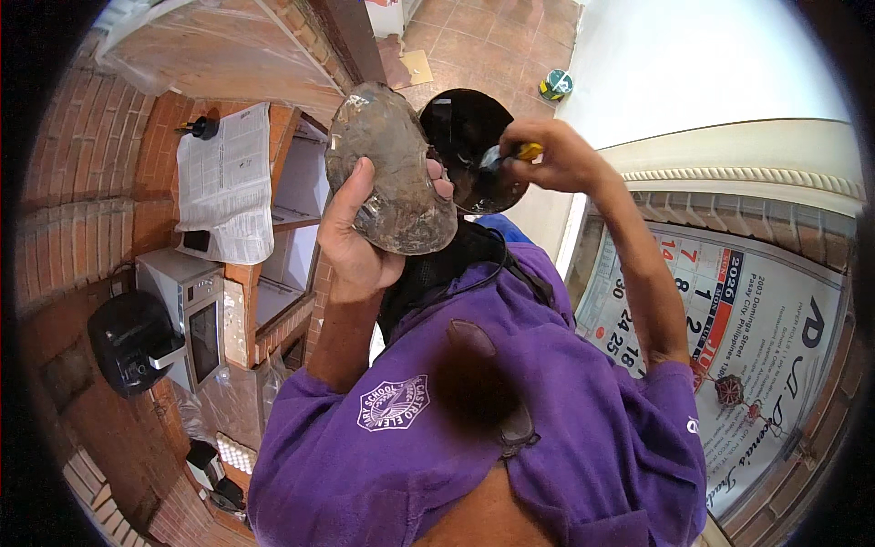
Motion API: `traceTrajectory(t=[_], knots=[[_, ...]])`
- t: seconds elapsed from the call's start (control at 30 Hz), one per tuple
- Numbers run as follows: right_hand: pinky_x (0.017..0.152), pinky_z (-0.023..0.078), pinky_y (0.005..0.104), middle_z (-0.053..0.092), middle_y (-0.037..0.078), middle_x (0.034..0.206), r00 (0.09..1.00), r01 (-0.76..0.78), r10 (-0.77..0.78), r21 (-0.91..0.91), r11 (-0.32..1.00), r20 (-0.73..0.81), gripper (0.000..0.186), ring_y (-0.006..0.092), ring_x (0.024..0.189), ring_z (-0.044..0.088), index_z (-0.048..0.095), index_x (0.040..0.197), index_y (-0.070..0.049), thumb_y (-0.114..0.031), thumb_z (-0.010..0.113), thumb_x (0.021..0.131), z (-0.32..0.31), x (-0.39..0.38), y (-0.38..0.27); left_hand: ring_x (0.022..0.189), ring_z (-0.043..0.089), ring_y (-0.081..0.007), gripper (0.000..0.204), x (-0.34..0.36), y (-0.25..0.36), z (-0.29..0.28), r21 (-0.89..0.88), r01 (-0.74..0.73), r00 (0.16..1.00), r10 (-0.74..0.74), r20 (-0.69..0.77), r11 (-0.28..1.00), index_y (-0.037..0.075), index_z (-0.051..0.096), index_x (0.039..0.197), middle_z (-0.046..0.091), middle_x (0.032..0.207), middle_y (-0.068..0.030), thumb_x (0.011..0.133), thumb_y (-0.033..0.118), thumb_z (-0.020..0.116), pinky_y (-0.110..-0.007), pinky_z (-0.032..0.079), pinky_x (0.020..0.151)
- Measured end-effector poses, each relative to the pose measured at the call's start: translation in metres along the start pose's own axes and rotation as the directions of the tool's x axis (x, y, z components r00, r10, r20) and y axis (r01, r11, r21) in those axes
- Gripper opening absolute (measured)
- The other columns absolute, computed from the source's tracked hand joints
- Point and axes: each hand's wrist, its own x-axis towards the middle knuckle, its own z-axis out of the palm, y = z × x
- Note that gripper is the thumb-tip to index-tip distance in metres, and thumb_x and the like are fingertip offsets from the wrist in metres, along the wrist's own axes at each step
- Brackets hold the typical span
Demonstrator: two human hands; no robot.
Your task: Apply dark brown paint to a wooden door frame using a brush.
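My left hand grips an oval plate-like piece, mottled grey-brown with a glossy, patchy surface. The thumb lies across its near face, and fingertips show at its right edge. Pinched in my right hand is a small brush with a yellow handle; its pale lower part and dark tip point toward the oval piece. Behind and below both hands is a round, shiny black dish, partly covered by the oval piece and the brush. How deep the dish is, I cannot tell.
On the left, newspaper covers a brick-sided shelf unit, with a silver oven and a black appliance nearby. A green can stands on the tiled floor. At right hangs a large calendar.
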Motion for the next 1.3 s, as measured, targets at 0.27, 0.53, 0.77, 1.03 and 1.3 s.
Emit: traceTrajectory(t=[0.27, 0.53, 0.77, 1.03, 1.3], knots=[[0.063, 0.044, 0.0292, 0.053, 0.008, 0.071, 1.0, 0.028, -0.028, -0.004, 1.0, 0.014, 0.015, 0.0197, 0.066, 0.053, 0.053, 0.078, 0.0, 0.0, 0.061, 0.065, -0.026, -0.026, -0.022, 0.086, 0.059, -0.0313, 0.047, 0.0, 0.003, -0.007, -0.071, -0.013, 1.0, 0.014, 0.016, 0.997, -0.004, 0.043, 0.115, 0.057, 0.097, -0.0208, 0.086, 0.034, 0.043, -0.042, 0.047, 0.077], [0.057, 0.04, 0.0262, 0.05, 0.005, 0.066, 0.993, -0.099, 0.104, 0.096, 0.99, -0.051, 0.008, 0.0124, 0.06, 0.048, 0.053, 0.072, 0.002, 0.003, 0.057, 0.065, -0.053, -0.044, -0.048, 0.085, 0.058, -0.032, 0.049, -0.002, 0.008, -0.005, -0.073, -0.052, 0.998, 0.055, 0.041, 0.996, -0.003, 0.04, 0.118, 0.056, 0.097, -0.0219, 0.086, 0.034, 0.043, -0.043, 0.046, 0.078], [0.054, 0.038, 0.0234, 0.051, 0.003, 0.066, 0.982, 0.02, 0.01, 0.162, 0.987, -0.186, 0.007, 0.009, 0.06, 0.048, 0.054, 0.072, 0.0, 0.0, 0.059, 0.067, -0.039, -0.044, -0.042, 0.085, 0.057, -0.0328, 0.05, 0.0, 0.01, -0.003, -0.131, -0.053, 0.998, 0.058, 0.032, 0.99, -0.003, 0.04, 0.118, 0.056, 0.096, -0.022, 0.085, 0.034, 0.044, -0.044, 0.046, 0.078], [0.053, 0.036, 0.0213, 0.048, 0.0, 0.062, 0.96, -0.184, 0.221, 0.212, 0.96, -0.17, 0.007, 0.0063, 0.056, 0.045, 0.053, 0.07, -0.001, -0.005, 0.059, 0.068, -0.044, -0.066, -0.045, 0.084, 0.057, -0.032, 0.052, -0.002, 0.01, 0.0, -0.144, -0.086, 0.996, 0.089, 0.021, 0.986, -0.002, 0.04, 0.119, 0.055, 0.097, -0.0213, 0.085, 0.037, 0.044, -0.044, 0.045, 0.077], [0.054, 0.034, 0.0209, 0.048, 0.0, 0.065, 0.915, -0.158, 0.259, 0.317, 0.935, -0.308, 0.008, 0.0062, 0.062, 0.044, 0.053, 0.071, -0.001, -0.003, 0.06, 0.068, -0.042, -0.061, -0.051, 0.085, 0.057, -0.0316, 0.052, 0.001, 0.009, -0.001, -0.083, -0.128, 0.992, 0.127, -0.014, 0.988, -0.003, 0.04, 0.118, 0.056, 0.096, -0.0211, 0.085, 0.036, 0.043, -0.044, 0.045, 0.078]])
